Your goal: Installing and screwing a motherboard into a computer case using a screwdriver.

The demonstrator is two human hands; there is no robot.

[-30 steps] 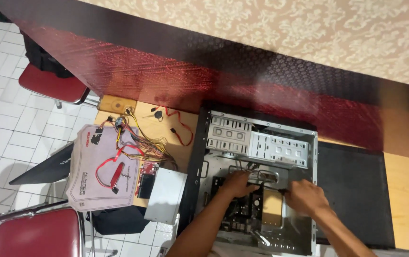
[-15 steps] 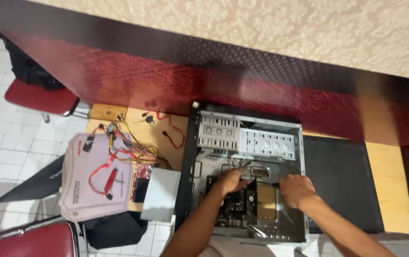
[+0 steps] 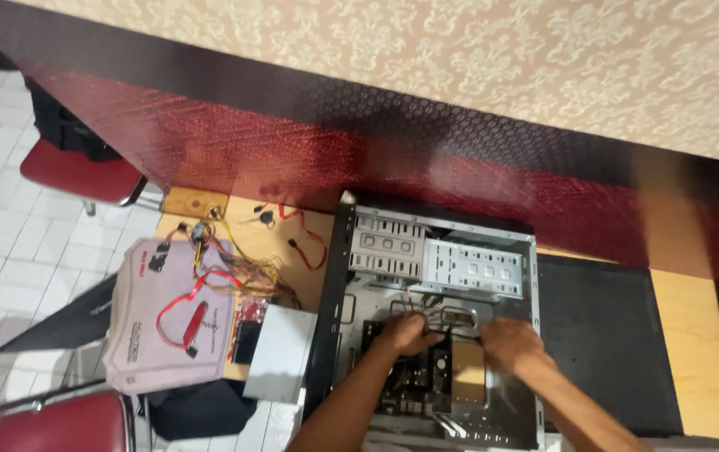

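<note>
Both hands, left hand and right hand, curl around cables inside the computer case.

- The left hand is covering part of the dark green circuit board inside the open grey metal computer case; whether its fingers are gripping anything is staying hidden.
- The right hand is masking whatever is lying beneath it, at three o'clock from the left hand.
- Both forearms are running off the bottom edge.
- The red padded chair at seven o'clock is being cut by the bottom edge.
- The small parts on the pale grey sheet at nine o'clock are showing too blurred to identify.
</note>
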